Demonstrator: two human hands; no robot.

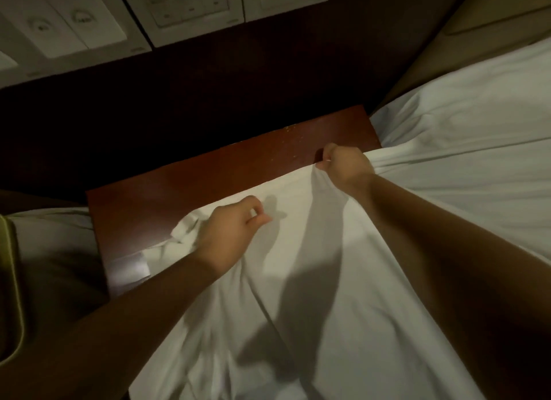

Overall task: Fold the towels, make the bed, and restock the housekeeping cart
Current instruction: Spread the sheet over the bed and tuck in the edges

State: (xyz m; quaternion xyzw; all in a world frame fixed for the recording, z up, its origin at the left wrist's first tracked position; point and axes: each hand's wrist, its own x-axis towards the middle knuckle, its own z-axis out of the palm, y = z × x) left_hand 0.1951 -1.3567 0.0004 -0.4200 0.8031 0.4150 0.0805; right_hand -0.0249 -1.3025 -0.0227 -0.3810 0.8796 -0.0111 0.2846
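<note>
right hand is clenched into a fist on the far edge of the white sheet, fabric bunched up inside the fingers, right where the cloth meets the corner of the bed. left hand sits lower and nearer, palm down on that same sheet, fingers curled, thumb and forefinger close together. there's a knot of cloth poking out by its outer edge, but whether it's actually gripping or just resting, can't tell from this angle.

the sheet itself is draped across the reddish-brown nightstand, covering its near half and spilling down toward the camera in long loose folds, both forearms casting shadows over it. the bare far half of the wood shows a few pale specks.

white bedding on the right, rumpled, against a beige headboard. a second patch of white bedding lies left of the nightstand. at the left edge, an olive-green rimmed thing, cut off, contents not visible. pale switch panels on the dark wall up top.
</note>
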